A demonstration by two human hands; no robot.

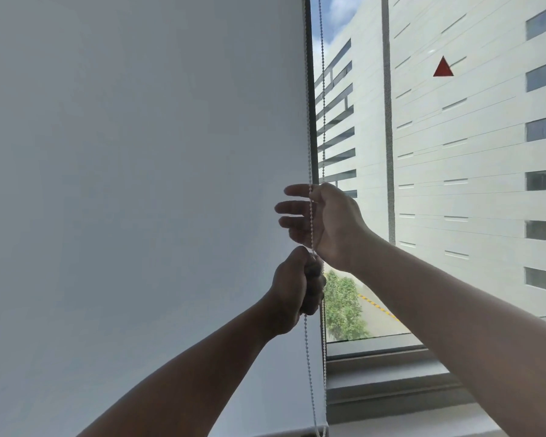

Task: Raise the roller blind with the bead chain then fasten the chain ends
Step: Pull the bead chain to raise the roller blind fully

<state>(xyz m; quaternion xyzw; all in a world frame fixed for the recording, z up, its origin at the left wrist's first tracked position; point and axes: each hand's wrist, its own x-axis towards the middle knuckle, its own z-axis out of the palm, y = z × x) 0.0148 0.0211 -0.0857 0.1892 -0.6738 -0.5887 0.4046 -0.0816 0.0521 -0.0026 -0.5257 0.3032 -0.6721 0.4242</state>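
Note:
A pale grey roller blind (133, 184) covers the left window pane down to the bottom of the view. A white bead chain (307, 357) hangs in two strands along the blind's right edge. My left hand (295, 287) is a fist closed around the chain, just below my right hand. My right hand (323, 223) sits higher, fingers spread and pointing left, with one strand running across its palm by the thumb; its fingers are not closed on the chain.
To the right is bare window glass with a dark vertical mullion (388, 127) and a red triangle sticker (443, 67). A grey window sill (388, 383) runs along the lower right. A white building and green trees lie outside.

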